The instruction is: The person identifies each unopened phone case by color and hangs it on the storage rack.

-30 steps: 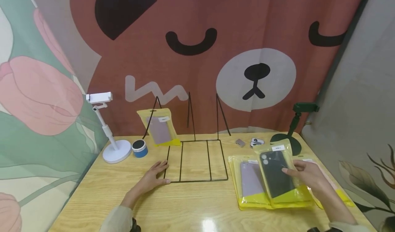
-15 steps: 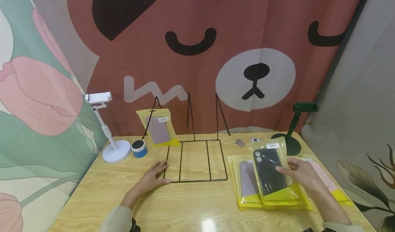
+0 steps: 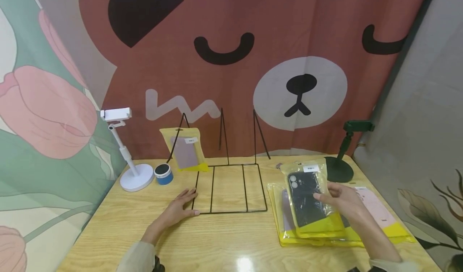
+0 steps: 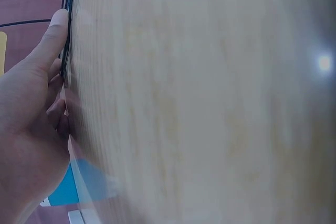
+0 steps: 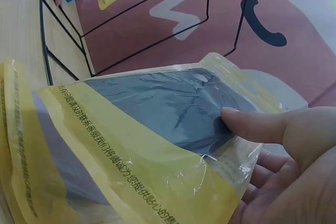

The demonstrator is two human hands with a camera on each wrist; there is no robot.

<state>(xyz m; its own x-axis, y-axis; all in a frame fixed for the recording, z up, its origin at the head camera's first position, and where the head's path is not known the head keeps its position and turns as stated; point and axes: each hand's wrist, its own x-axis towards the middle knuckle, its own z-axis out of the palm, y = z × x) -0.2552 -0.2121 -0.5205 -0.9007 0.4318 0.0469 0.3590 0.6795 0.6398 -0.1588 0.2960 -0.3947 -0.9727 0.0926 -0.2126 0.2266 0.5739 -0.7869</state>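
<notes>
My right hand [image 3: 345, 201] pinches the right edge of a clear-and-yellow bag holding a black phone case [image 3: 307, 197], thumb on its front. The bag is tilted over a stack of similar packets [image 3: 285, 236], and a mauve case shows beneath it in the right wrist view. My left hand [image 3: 179, 207] rests on the table at the front left corner of a black wire rack [image 3: 231, 212]. In the left wrist view the thumb [image 4: 55, 38] lies along the rack's wire, the other fingers partly hidden. A bagged mauve phone case [image 3: 186, 151] hangs on the rack's left prong.
A white phone stand [image 3: 137, 177] and a small blue-and-white cylinder [image 3: 164, 174] stand left of the rack. At the back right is a dark green phone stand [image 3: 340, 169]. A packet with a pink case [image 3: 376, 207] lies beyond my right hand, near the table's right side.
My right hand has moved left with the bagged black phone case, uncovering more of the pink-case packet and covering the small items behind. My left hand stays at the rack's corner.
</notes>
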